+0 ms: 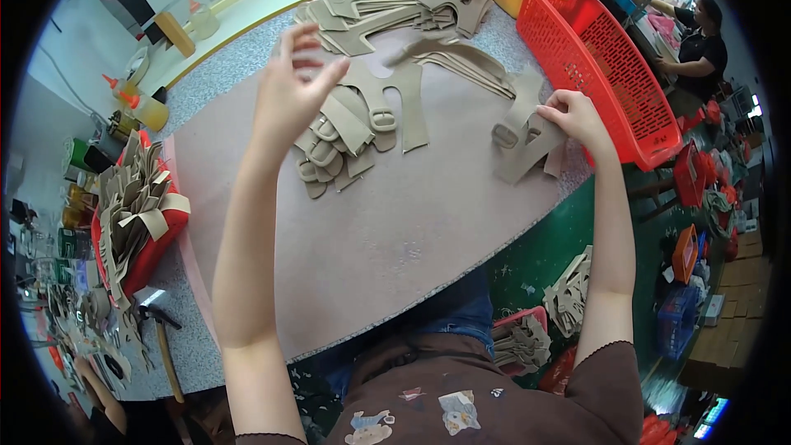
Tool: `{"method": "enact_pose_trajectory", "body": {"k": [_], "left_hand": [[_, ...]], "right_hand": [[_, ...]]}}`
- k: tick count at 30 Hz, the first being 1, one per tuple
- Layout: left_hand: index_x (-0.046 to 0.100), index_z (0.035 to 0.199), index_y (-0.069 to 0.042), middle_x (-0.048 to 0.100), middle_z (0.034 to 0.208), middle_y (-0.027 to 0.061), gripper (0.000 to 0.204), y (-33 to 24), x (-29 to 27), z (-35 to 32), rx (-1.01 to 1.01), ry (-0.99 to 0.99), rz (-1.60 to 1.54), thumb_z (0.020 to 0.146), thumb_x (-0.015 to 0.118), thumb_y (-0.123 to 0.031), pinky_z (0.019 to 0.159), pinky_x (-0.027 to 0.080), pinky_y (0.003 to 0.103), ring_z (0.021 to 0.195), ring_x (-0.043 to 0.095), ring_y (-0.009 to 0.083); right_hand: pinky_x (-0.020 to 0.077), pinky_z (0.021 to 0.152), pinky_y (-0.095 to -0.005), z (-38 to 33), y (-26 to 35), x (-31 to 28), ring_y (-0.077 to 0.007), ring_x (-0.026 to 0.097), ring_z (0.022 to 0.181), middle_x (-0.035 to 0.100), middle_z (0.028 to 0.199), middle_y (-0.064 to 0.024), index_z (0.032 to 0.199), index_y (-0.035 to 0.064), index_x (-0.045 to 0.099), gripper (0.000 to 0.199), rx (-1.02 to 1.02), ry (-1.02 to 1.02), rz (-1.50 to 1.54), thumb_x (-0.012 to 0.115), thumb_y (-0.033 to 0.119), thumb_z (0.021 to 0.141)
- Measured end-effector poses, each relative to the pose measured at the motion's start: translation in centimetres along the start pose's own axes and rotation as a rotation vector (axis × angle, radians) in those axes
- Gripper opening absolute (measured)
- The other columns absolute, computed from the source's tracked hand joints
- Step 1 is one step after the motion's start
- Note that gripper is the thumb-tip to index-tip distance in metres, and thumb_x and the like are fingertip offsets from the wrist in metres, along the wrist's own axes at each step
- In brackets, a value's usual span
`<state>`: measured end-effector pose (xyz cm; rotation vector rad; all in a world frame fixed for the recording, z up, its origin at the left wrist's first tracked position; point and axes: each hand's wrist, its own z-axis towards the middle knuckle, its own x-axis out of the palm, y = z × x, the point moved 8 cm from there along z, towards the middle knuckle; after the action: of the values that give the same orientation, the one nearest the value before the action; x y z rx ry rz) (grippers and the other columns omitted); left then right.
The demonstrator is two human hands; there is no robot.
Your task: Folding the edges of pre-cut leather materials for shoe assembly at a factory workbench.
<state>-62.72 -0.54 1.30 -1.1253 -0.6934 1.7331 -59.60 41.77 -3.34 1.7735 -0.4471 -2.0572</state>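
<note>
My left hand [295,86] is raised over the far left of the work table, fingers spread and holding nothing. On the right, my right hand [574,119] pinches the edge of a beige shoe upper with a buckle [521,119], slightly blurred, just above the table covering. Near my left hand lies a heap of beige buckled shoe uppers [334,148], some overlapping. Behind it, a fanned row of curved beige pieces [470,66] reaches toward my right hand. Farther back rises a larger stack of beige shoe uppers [371,12].
A red plastic basket [606,74] stands at the right edge. At left, a red bin [156,251] overflows with beige strips, near a hammer [167,354] and glue bottles [148,111]. More beige pieces [568,297] lie low at right. A co-worker [700,53] is at far right.
</note>
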Motion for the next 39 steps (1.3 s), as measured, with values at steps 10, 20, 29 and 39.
{"method": "enact_pose_trajectory", "body": {"k": [10, 20, 29, 39], "left_hand": [[0.066, 0.117, -0.004, 0.065, 0.114, 0.0121, 0.030, 6.6, -4.0, -16.5, -0.195, 0.051, 0.253, 0.087, 0.067, -0.002, 0.089, 0.052, 0.038, 0.099, 0.064, 0.0281], [0.069, 0.116, -0.009, 0.065, 0.122, 0.0075, 0.026, 0.3, -6.6, -23.8, -0.023, 0.128, 0.362, 0.090, 0.071, -0.010, 0.097, 0.050, 0.037, 0.107, 0.062, 0.0257], [0.073, 0.110, -0.006, 0.069, 0.111, 0.0071, 0.031, -3.6, -34.5, -23.1, -0.246, -0.471, 1.199, 0.083, 0.066, 0.007, 0.085, 0.052, 0.036, 0.091, 0.063, 0.0254], [0.071, 0.114, -0.006, 0.070, 0.111, 0.0032, 0.019, -3.1, -40.6, -28.1, 0.132, -0.897, 0.718, 0.095, 0.073, -0.006, 0.087, 0.053, 0.031, 0.096, 0.065, 0.0165]], "right_hand": [[0.0470, 0.104, -0.0399, 4.1, 18.3, 14.3, -0.0321, 0.059, 0.124, 0.063, 0.128, -0.0108, 0.119, 0.0084, 0.069, 0.037, -0.614, 0.013, 0.214, 0.070, 0.005, 0.083], [0.0341, 0.107, -0.0470, 12.5, 21.6, 21.4, -0.0280, 0.054, 0.123, 0.062, 0.119, -0.0080, 0.094, 0.0094, 0.060, 0.013, -0.630, 0.094, 0.088, 0.070, 0.009, 0.086], [0.0432, 0.075, -0.0312, 2.7, 24.3, 4.8, -0.0197, 0.047, 0.086, 0.051, 0.091, -0.0062, 0.085, 0.0036, 0.056, 0.018, -0.577, 0.400, 0.205, 0.068, -0.007, 0.077], [0.0157, 0.123, -0.0573, -11.0, 29.2, 19.2, -0.0294, 0.053, 0.124, 0.065, 0.099, -0.0057, 0.112, 0.0128, 0.069, 0.031, -0.992, 0.445, 0.318, 0.076, 0.016, 0.082]]}}
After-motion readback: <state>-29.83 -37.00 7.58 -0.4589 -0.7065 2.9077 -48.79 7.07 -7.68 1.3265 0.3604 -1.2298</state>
